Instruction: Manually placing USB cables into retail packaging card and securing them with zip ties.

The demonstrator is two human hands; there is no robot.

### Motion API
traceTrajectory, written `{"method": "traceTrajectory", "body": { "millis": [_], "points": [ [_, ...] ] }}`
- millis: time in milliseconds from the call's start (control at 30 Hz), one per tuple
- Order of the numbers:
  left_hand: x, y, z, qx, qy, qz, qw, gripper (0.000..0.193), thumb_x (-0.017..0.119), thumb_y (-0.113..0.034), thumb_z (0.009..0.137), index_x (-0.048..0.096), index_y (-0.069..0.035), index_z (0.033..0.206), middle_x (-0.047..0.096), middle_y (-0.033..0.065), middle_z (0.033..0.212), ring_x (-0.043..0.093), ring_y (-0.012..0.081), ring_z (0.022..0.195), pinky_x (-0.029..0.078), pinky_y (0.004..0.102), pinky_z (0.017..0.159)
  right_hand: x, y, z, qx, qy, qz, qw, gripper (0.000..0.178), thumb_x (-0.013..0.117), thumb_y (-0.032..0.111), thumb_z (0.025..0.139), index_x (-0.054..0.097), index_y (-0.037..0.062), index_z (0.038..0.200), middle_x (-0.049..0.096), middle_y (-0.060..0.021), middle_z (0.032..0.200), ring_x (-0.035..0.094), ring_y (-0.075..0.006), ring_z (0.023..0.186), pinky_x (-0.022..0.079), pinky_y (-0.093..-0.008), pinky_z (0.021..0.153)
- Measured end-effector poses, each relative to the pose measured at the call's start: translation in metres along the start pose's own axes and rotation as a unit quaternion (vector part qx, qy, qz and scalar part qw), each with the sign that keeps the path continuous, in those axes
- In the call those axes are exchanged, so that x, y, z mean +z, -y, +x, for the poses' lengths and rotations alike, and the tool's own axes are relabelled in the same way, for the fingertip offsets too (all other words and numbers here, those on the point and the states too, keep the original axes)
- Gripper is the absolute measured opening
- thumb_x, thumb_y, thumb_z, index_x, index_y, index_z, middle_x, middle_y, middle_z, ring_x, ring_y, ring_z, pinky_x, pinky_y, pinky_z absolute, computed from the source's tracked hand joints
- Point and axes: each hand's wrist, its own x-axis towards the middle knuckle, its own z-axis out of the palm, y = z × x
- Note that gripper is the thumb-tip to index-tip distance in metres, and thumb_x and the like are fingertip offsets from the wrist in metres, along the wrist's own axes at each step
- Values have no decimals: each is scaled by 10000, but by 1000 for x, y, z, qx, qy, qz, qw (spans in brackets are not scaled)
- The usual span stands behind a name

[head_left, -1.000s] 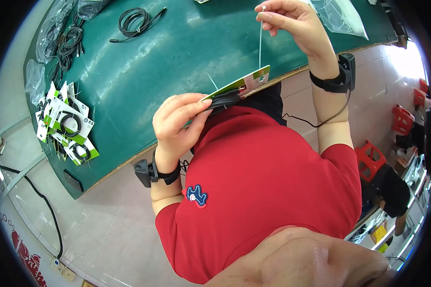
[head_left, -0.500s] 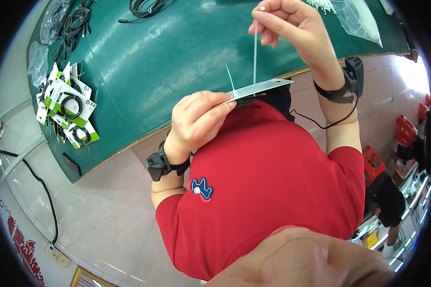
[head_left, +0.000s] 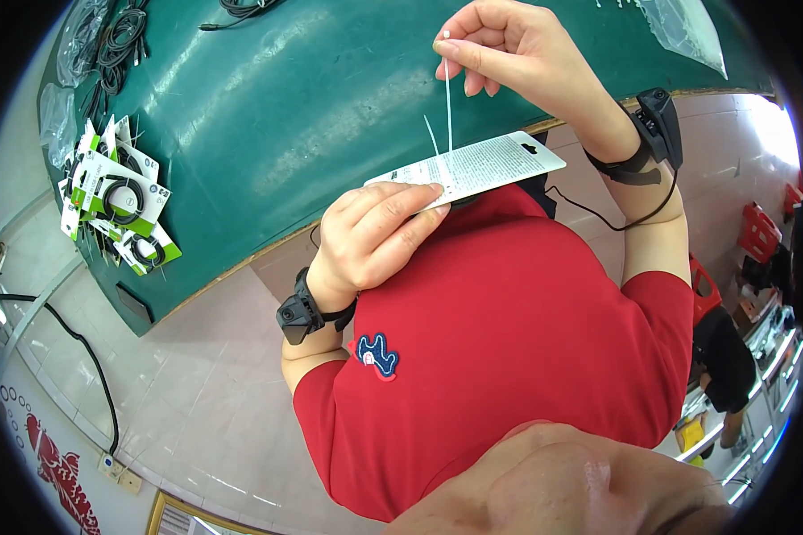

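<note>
My left hand (head_left: 375, 234) is closed on a white packaging card (head_left: 495, 165) with fine print and a hang hole at its right end. A dark cable barely shows under the card, mostly hidden. Above it, my right hand (head_left: 509, 49) pinches the upper end of a thin white cable tie (head_left: 449, 107), which runs straight down to the card's face. Just left of that tie, a second thin white end (head_left: 431, 134) sticks up from the card. Whether both ends belong to one tie I cannot tell.
Carded black cables (head_left: 120, 201) lie heaped on the left of the green table (head_left: 330, 116). Behind them are coiled black cables (head_left: 120, 45) and clear plastic bags (head_left: 58, 120). A bag of white ties (head_left: 682, 36) lies at the far right. A small dark flat block (head_left: 134, 303) sits by the near-left edge.
The card has tilted, so its printed face now shows more. My right hand has moved slightly left and down, still pinching the tie. My left hand keeps its hold.
</note>
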Motion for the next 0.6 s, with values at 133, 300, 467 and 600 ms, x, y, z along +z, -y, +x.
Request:
{"method": "traceTrajectory", "body": {
  "millis": [133,300,467,600],
  "points": [
    [0,-2,0,-3,5,-8,1000,193,771,30,686,683,-21,850,711,113,923,686,211,693,513,277,540,2,-5,0,15,12,15,1000,115,641,79,951,615,-27,989,700,-75,853,638,-87,672,511,-202,599],
    [1,-2,0,-4,3,-6,1000,194,773,31,687,681,-23,849,712,109,925,683,202,689,511,273,536,3,-8,-1,21,22,13,999,116,643,75,948,614,-30,987,699,-77,852,637,-87,682,516,-203,610],
    [0,-1,-1,4,4,3,1000,181,748,-25,678,698,-17,852,702,109,920,686,201,744,526,273,570,6,-8,-2,40,26,4,999,119,645,78,947,616,-33,978,700,-80,849,638,-88,681,516,-201,608],
    [1,-2,-3,8,6,5,1000,188,735,-54,670,707,-13,851,696,110,914,687,202,769,535,273,588,5,-12,0,34,27,-4,999,119,645,79,947,618,-34,973,702,-82,846,638,-87,676,515,-199,603]
  ]
}}
